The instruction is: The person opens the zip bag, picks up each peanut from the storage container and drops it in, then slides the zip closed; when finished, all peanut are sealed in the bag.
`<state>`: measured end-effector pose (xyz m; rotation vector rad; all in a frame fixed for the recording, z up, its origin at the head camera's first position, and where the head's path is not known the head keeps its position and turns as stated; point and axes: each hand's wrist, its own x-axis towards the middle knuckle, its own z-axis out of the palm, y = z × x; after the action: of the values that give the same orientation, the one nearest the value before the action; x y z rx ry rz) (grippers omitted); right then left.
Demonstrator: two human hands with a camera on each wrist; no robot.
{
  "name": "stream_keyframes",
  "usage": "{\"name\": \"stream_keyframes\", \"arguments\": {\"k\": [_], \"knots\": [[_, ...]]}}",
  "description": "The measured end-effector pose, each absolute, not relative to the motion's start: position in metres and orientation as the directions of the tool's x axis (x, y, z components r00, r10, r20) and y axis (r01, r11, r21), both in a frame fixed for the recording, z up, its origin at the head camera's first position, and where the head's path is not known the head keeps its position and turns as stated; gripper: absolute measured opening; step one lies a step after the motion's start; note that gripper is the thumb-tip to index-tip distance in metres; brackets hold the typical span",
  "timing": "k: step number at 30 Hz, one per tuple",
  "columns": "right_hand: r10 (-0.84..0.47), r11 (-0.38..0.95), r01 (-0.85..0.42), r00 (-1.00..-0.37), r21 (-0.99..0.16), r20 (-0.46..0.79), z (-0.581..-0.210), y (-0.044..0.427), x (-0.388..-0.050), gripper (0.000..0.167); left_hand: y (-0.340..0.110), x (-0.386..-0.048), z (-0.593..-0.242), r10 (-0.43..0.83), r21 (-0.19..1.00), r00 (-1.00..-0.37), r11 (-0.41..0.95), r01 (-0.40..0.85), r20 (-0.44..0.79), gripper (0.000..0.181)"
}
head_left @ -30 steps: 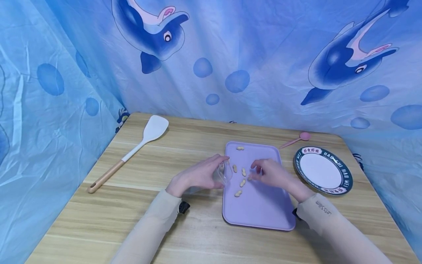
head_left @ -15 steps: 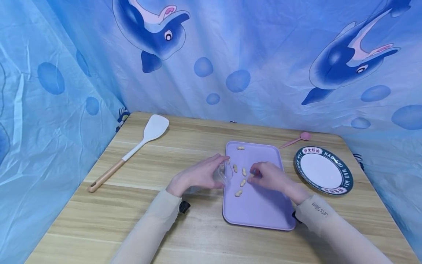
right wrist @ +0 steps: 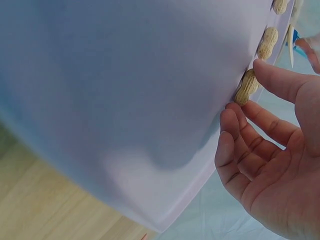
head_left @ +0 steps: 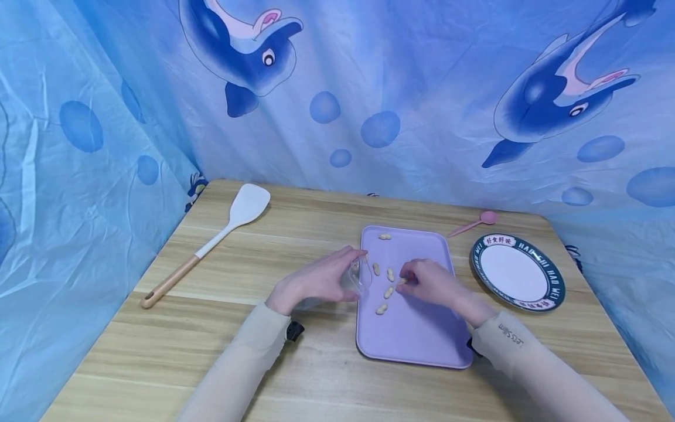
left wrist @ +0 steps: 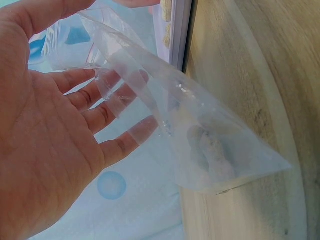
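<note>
Partway, I'd judge: my left hand (head_left: 323,276), fingers spread, holds a clear bag (left wrist: 225,120) with at least one bagged peanut (left wrist: 214,151), my right hand (head_left: 431,281) pinches another peanut (right wrist: 244,90), five loose peanuts (head_left: 390,275) left on the purple tray (head_left: 416,343).

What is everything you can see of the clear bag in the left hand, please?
The clear bag looks like thin, crinkled plastic, with a reddish line near its mouth. The left hand holds it near the mouth, which gapes towards the purple tray and overlaps its edge in the head view; whether they touch is unclear. Its far end narrows to a corner, and what looks like a peanut shows hazily inside.
</note>
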<state>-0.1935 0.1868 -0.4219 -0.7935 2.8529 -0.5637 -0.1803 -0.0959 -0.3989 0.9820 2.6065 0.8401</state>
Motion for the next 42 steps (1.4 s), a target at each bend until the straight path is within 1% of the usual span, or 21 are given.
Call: {"name": "stream_keyframes", "arguments": {"k": [11, 17, 22, 27, 35, 42], "knots": [[-0.528, 0.784, -0.486, -0.849, -0.386, -0.002, -0.422, 0.188, -0.192, 0.016, -0.095, -0.179, -0.398, 0.661, 0.583, -0.750, 0.618, 0.527, -0.022, 0.095], [-0.539, 0.753, -0.514, -0.840, -0.411, 0.063, -0.416, 0.192, -0.192, 0.014, -0.094, -0.177, -0.396, 0.657, 0.580, -0.753, 0.624, 0.523, -0.029, 0.094], [-0.554, 0.724, -0.551, -0.823, -0.415, 0.125, -0.406, 0.192, -0.192, 0.018, -0.095, -0.177, -0.396, 0.660, 0.583, -0.751, 0.619, 0.527, -0.021, 0.094], [-0.560, 0.709, -0.559, -0.817, -0.430, 0.139, -0.389, 0.185, -0.190, 0.022, -0.095, -0.178, -0.396, 0.662, 0.583, -0.749, 0.616, 0.531, -0.017, 0.094], [-0.625, 0.671, -0.637, -0.761, -0.379, 0.173, -0.369, 0.165, -0.182, 0.022, -0.096, -0.179, -0.397, 0.672, 0.588, -0.740, 0.604, 0.539, -0.011, 0.094], [-0.669, 0.635, -0.673, -0.725, -0.379, 0.164, -0.362, 0.150, -0.178, 0.026, -0.096, -0.179, -0.397, 0.672, 0.581, -0.741, 0.610, 0.539, -0.017, 0.094]]}}
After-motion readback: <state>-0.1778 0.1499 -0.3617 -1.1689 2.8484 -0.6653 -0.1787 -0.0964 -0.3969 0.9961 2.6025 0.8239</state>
